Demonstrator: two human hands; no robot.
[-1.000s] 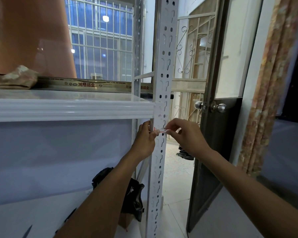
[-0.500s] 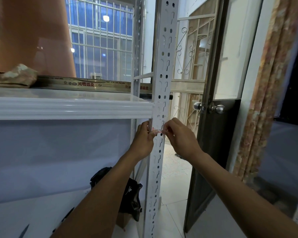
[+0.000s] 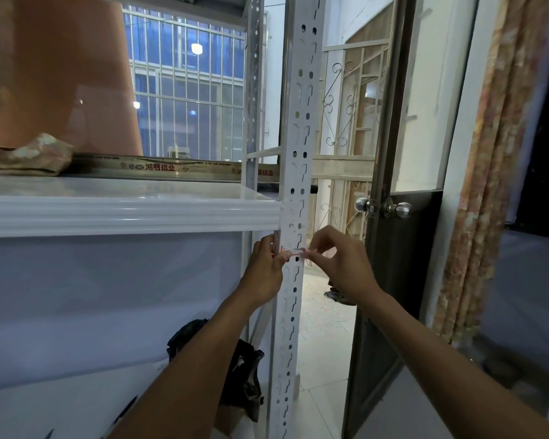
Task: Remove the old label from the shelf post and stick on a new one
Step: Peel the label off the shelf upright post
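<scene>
Beside the dark door (image 3: 400,280), left hand (image 3: 263,274) and right hand (image 3: 343,264) pinch the ends of the label (image 3: 293,252) across the shelf post (image 3: 293,153) — likely flimsy, sticky; hold by edges.

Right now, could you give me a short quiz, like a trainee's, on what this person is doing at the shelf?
1. True or false: the left hand and the right hand each pinch an end of the label.
2. Relative to the white shelf, where on the shelf post is the label? A above; B just below; C level with it.
3. Fill in: right of the post stands a dark ___ with a round metal knob.
Key: 1 true; 2 B; 3 door.
</scene>
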